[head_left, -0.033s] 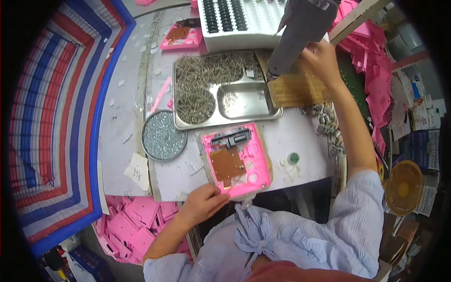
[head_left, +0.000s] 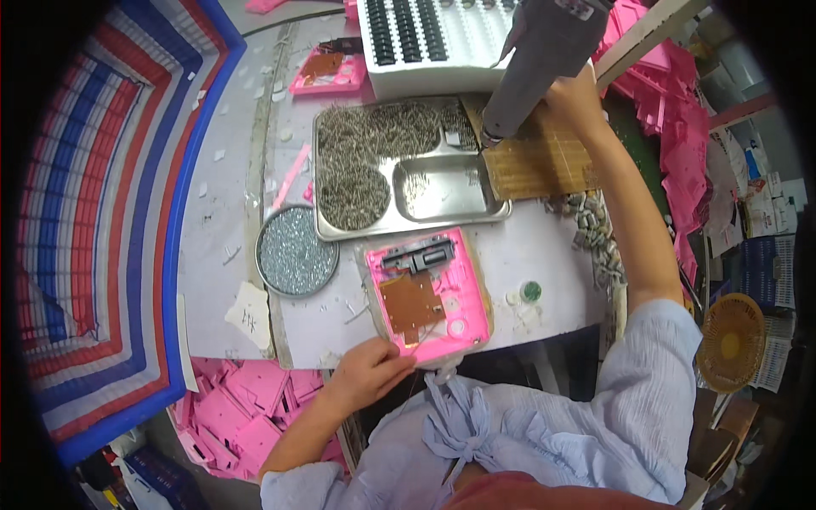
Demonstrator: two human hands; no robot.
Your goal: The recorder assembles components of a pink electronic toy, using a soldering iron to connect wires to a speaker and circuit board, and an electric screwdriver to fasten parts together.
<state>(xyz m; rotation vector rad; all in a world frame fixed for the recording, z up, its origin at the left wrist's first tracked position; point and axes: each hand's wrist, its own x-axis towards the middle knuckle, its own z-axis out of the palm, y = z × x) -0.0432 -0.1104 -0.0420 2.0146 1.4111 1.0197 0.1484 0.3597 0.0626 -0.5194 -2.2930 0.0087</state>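
A pink plastic housing (head_left: 467, 293) lies in front of me, holding a brown circuit board (head_left: 410, 303) and a black slotted part (head_left: 418, 255). My left hand (head_left: 371, 371) is closed at the housing's lower left corner, its thumb and fingers pressed together. Thin wires run from the board toward those fingertips; whether they are pinched there is not clear. My right hand (head_left: 576, 100) reaches to the far right, beside a thick grey cylindrical tool (head_left: 531, 81) that hides its fingers. Under that hand lies a brown board-like piece (head_left: 540, 166).
A steel tray (head_left: 501, 209) of small metal pins and a round dish (head_left: 297, 252) of tiny silvery pieces stand beyond the housing. Behind them sits a white foam tray (head_left: 425, 81) with black parts. Pink housings (head_left: 246, 408) fill the lower left; small metallic parts (head_left: 592, 229) are heaped right.
The right hand has shifted slightly beside the grey tool. My left hand keeps its place at the housing corner. The whole view has dipped a little.
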